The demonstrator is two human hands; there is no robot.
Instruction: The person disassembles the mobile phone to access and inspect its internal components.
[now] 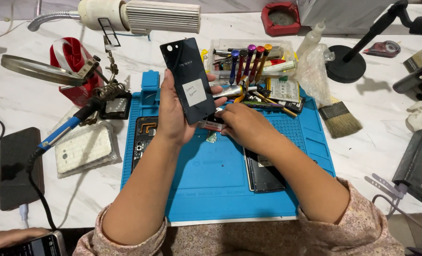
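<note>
Fingers, left hand: wrapped round the long edges of a black phone back cover, thumb on one side, fingertips on the other; clamped on it, cover upright and tilted, its top end away from the person.
Cover detail: white paper label stuck mid-panel, just above the left fingertips; camera holes at the top corner.
Fingers, right hand: curled together, tips pointing down at the mat just beside the cover's lower end; whether they pinch anything I cannot tell, the tips are hidden.
Below both hands: blue work mat, on a white marbled table.
Under the left wrist: opened phone body, flat on the mat.
Under the right forearm: dark phone, flat on the mat.
Container 1, beyond the right fingers: clear plastic tray, holding screwdrivers with purple, red and orange caps, standing slanted, plus loose small tools.
Container 2, beyond the tray: red round dish, contents unclear.
Right of the right hand, well apart: flat brush; crumpled clear bag near the tray.
Left of the left hand: soldering iron with blue handle; white phone case in a clear sleeve; dark phone on a cable.
Lower left corner: another person's hand on a phone.
</note>
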